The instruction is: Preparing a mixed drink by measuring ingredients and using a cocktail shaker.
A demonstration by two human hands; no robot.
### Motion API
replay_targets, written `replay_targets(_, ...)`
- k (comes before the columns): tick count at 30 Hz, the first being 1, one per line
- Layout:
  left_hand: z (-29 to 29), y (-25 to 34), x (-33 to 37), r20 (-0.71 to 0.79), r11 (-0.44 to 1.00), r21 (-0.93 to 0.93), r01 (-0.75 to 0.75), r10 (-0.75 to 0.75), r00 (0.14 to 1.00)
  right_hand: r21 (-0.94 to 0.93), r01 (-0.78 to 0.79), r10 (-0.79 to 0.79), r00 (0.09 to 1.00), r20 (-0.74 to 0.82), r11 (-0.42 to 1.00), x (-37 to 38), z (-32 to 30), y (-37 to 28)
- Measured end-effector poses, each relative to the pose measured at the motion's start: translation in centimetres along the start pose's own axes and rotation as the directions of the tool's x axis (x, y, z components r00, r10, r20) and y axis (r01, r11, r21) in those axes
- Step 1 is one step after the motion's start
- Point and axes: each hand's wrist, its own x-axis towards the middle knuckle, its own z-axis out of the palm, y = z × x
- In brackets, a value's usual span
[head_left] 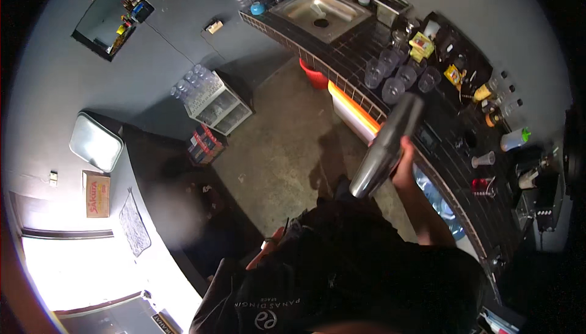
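Observation:
A long silver metal cocktail shaker (386, 148) is gripped by my right hand (403, 168), whose fingers wrap round its middle. The shaker lies slanted in the air in front of the dark tiled counter (360, 59), one end toward the glasses, the other toward my body. Low at my side, my left hand (273, 244) is mostly hidden by dark clothing. A small white thing shows beside it, too small to name, and its fingers cannot be made out. Several clear glasses (392, 90) stand on the counter just beyond the shaker's far end.
A steel sink (320, 14) is set into the counter's far end. Along the right stand bottles (516, 139), a measuring cup (483, 159) and a red drink (482, 186). Below are a red bin (314, 74) and water jugs (436, 197). A small rack (220, 107) bears glasses at left.

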Motion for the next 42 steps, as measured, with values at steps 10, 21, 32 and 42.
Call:
replay_targets(10, -3.8, 14.7, -5.1, -0.186, 0.847, -0.519, -0.111, 0.015, 0.982, 0.107, 0.109, -0.120, 0.988, 0.100, 0.988, 5.1, -1.7, -6.0)
replay_targets(21, 3.5, 45.4, -3.6, -0.108, 0.263, -0.938, -0.225, 0.397, 0.912, -0.540, 0.521, 0.491, 0.245, 0.836, 0.661, -5.6, 2.9, -3.8)
replay_targets(32, 10.5, 58.8, -5.9, -0.865, 0.192, -0.428, -0.883, 0.198, 0.462, -0.631, -0.271, 0.494, 0.844, 0.207, 0.727, 4.5, -25.2, -13.4)
replay_targets(42, 8.9, 64.4, -9.0, -0.962, -0.050, -0.274, -0.960, 0.006, 0.274, -0.492, -0.206, 0.321, 0.933, 0.161, 0.846, 7.5, -30.0, -18.8)
